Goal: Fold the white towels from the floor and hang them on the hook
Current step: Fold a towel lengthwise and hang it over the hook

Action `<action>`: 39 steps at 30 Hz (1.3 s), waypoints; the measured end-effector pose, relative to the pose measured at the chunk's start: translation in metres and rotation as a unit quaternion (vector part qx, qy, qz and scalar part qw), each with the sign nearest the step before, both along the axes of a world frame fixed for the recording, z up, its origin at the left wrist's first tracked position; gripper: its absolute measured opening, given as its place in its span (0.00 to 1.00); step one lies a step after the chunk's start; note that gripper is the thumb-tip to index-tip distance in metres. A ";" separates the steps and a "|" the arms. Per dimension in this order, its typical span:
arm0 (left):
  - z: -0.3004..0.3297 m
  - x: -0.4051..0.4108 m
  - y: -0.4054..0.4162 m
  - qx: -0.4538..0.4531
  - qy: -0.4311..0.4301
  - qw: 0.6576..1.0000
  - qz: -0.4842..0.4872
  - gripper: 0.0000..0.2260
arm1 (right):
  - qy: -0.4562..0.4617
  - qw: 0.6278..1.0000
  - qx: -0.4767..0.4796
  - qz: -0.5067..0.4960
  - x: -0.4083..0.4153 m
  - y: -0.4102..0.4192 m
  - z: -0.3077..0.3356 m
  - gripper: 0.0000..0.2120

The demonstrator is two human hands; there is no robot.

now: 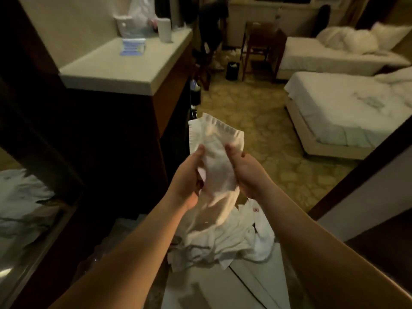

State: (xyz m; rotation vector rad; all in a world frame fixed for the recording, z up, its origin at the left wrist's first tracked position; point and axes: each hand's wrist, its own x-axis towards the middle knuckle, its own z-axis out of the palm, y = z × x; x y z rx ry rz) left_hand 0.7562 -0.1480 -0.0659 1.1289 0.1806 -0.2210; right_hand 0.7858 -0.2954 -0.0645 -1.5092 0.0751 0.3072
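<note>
Two beds stand at the far right of the room, the nearer bed with its white cover rumpled toward the right edge of the view and the farther bed carrying a heap of white bedding. Patterned carpet covers the floor between them and a dark cabinet topped by a pale surface on the left. Toward the far end of that surface stand a paper roll and a small blue-and-white packet. A wooden chair stands on the carpet at the far end of the room, with a small dark bin just to its left. On the floor near the person's feet lies a crumpled pile of white towels, spilling onto pale tile. Above that pile, held up in the air, is one white towel, its upper part raised and its lower end trailing down to the pile. The left hand grips the towel's left side, thumb up on the cloth and fingers curled under it. The right hand pinches the towel's right side, thumb pressed on top.
</note>
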 end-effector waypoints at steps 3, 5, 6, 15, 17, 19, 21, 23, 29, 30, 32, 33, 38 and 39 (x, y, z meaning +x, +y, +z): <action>0.028 -0.026 -0.009 0.059 -0.039 0.996 0.047 0.25 | -0.016 0.998 0.056 0.028 -0.030 -0.009 0.010 0.32; 0.042 -0.050 -0.021 0.089 -0.057 0.992 0.062 0.12 | -0.040 0.995 0.082 0.025 -0.053 -0.014 0.016 0.29; 0.046 -0.062 -0.029 0.091 -0.061 0.992 0.069 0.10 | -0.061 0.995 0.081 0.006 -0.064 -0.017 0.020 0.27; 0.096 -0.176 -0.074 0.141 -0.176 0.959 0.172 0.09 | -0.337 0.928 -0.098 -0.125 -0.178 -0.053 0.088 0.05; 0.109 -0.207 -0.075 0.178 -0.209 0.945 0.180 0.09 | -0.354 0.931 -0.070 -0.045 -0.204 -0.050 0.106 0.08; 0.120 -0.236 -0.071 0.194 -0.213 0.938 0.194 0.09 | -0.354 0.933 -0.052 0.032 -0.225 -0.047 0.123 0.23; 0.129 -0.265 -0.062 0.173 -0.202 0.944 0.193 0.10 | -0.353 0.929 -0.046 0.106 -0.245 -0.044 0.138 0.22; 0.134 -0.295 -0.049 0.146 -0.213 0.949 0.182 0.10 | -0.352 0.919 -0.054 0.168 -0.263 -0.041 0.148 0.09; 0.151 -0.394 -0.016 0.158 -0.265 0.927 0.212 0.18 | -0.339 0.910 -0.065 0.228 -0.344 -0.027 0.169 0.06; 0.155 -0.414 -0.010 0.147 -0.259 0.929 0.220 0.21 | -0.347 0.902 -0.077 0.244 -0.362 -0.024 0.173 0.07; 0.160 -0.458 0.002 0.136 -0.240 0.933 0.231 0.23 | -0.375 0.876 -0.127 0.276 -0.402 -0.015 0.179 0.06; 0.162 -0.481 0.008 0.140 -0.231 0.935 0.231 0.22 | -0.388 0.863 -0.149 0.288 -0.423 -0.010 0.181 0.06; 0.168 -0.601 0.031 0.158 -0.207 0.936 0.236 0.13 | -0.387 0.848 -0.131 0.337 -0.524 0.009 0.183 0.05; 0.172 -0.623 0.034 0.160 -0.214 0.930 0.251 0.12 | -0.383 0.852 -0.117 0.336 -0.541 0.013 0.183 0.05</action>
